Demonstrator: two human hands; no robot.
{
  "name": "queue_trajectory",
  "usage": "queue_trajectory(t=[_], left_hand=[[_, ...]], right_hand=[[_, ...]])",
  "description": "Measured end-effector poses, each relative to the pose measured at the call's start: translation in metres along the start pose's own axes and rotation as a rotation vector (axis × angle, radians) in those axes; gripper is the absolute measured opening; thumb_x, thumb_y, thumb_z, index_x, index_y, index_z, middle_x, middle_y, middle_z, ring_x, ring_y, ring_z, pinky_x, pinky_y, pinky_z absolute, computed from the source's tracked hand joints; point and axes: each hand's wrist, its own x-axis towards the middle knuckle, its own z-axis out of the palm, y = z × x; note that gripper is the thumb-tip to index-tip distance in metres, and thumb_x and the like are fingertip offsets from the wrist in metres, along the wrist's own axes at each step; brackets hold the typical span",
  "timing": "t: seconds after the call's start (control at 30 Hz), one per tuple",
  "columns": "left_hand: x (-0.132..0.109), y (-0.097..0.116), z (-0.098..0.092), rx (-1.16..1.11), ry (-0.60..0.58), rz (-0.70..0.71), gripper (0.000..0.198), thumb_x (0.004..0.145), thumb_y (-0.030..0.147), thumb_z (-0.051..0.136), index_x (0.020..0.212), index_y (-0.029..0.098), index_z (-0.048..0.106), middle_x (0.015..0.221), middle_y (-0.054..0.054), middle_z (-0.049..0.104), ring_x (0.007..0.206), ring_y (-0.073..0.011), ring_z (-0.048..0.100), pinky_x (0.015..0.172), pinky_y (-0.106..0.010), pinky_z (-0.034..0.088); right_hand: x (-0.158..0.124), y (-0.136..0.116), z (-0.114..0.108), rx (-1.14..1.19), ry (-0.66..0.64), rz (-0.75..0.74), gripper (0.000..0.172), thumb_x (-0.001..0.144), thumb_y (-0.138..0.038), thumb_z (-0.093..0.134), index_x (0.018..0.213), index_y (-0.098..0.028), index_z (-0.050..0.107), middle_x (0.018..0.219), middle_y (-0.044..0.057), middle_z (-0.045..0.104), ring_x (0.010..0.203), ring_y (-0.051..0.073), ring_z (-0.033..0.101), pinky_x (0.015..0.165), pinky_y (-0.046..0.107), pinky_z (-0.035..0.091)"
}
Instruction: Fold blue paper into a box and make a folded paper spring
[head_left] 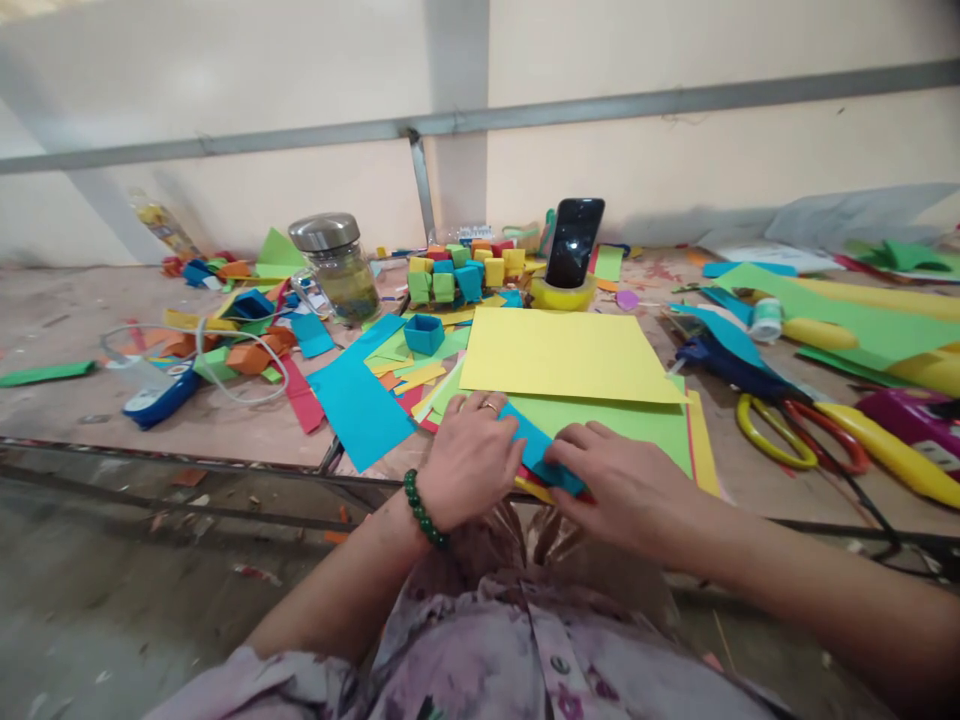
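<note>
Both my hands rest at the table's near edge on a small blue piece of paper. My left hand, with a ring and a green bead bracelet, presses the paper's left end with fingers curled down. My right hand pinches and presses its right side. The blue paper lies on a green sheet, with a large yellow sheet just behind it.
Scissors with yellow and orange handles lie to the right. A phone stands in a yellow tape roll. Folded paper cubes, a small blue paper box, a glass jar and coloured scraps cover the table.
</note>
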Motion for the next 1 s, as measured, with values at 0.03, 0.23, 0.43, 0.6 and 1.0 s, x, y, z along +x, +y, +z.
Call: queue_trajectory(t=[0.03, 0.23, 0.43, 0.6, 1.0], left_hand=[[-0.001, -0.004, -0.001, -0.019, -0.001, 0.037, 0.026, 0.093, 0.034, 0.043, 0.084, 0.017, 0.060, 0.113, -0.011, 0.062, 0.110, -0.0278, 0.052, 0.098, -0.048, 0.039], [-0.015, -0.005, 0.010, -0.180, -0.083, 0.165, 0.031, 0.093, 0.038, 0.044, 0.114, 0.019, 0.059, 0.121, -0.009, 0.060, 0.108, -0.0251, 0.053, 0.094, -0.042, 0.043], [-0.024, 0.003, 0.025, -0.175, -0.018, 0.132, 0.053, 0.088, 0.053, 0.049, 0.132, 0.024, 0.051, 0.129, -0.012, 0.054, 0.113, -0.0307, 0.048, 0.094, -0.048, 0.042], [-0.024, 0.003, 0.028, -0.179, -0.025, 0.093, 0.051, 0.087, 0.055, 0.048, 0.131, 0.030, 0.052, 0.125, -0.011, 0.055, 0.110, -0.0290, 0.049, 0.093, -0.047, 0.041], [-0.024, 0.003, 0.032, -0.155, -0.010, 0.081, 0.051, 0.087, 0.056, 0.048, 0.132, 0.031, 0.052, 0.127, -0.010, 0.055, 0.109, -0.0293, 0.049, 0.091, -0.048, 0.039]], right_hand=[[-0.001, 0.008, -0.002, 0.015, -0.013, -0.045, 0.013, 0.086, -0.027, 0.053, 0.089, -0.022, 0.065, 0.086, 0.008, 0.065, 0.082, 0.024, 0.062, 0.061, 0.032, 0.045], [-0.007, 0.076, -0.005, 0.050, 0.112, -0.089, 0.021, 0.079, -0.014, 0.053, 0.082, -0.023, 0.071, 0.089, 0.008, 0.071, 0.084, 0.023, 0.062, 0.068, 0.033, 0.047], [0.029, 0.075, -0.009, 0.373, -0.015, 0.267, 0.026, 0.082, -0.041, 0.051, 0.080, -0.021, 0.067, 0.069, 0.004, 0.070, 0.059, 0.018, 0.061, 0.055, 0.028, 0.044], [0.068, 0.052, -0.005, 0.497, -0.227, 0.230, 0.039, 0.077, -0.048, 0.056, 0.052, -0.019, 0.056, 0.047, 0.001, 0.061, 0.047, 0.013, 0.053, 0.047, 0.024, 0.037], [0.059, 0.094, -0.006, 0.664, -0.383, 0.362, 0.037, 0.072, -0.047, 0.061, 0.049, -0.019, 0.052, 0.040, 0.000, 0.054, 0.037, 0.010, 0.045, 0.041, 0.024, 0.037]])
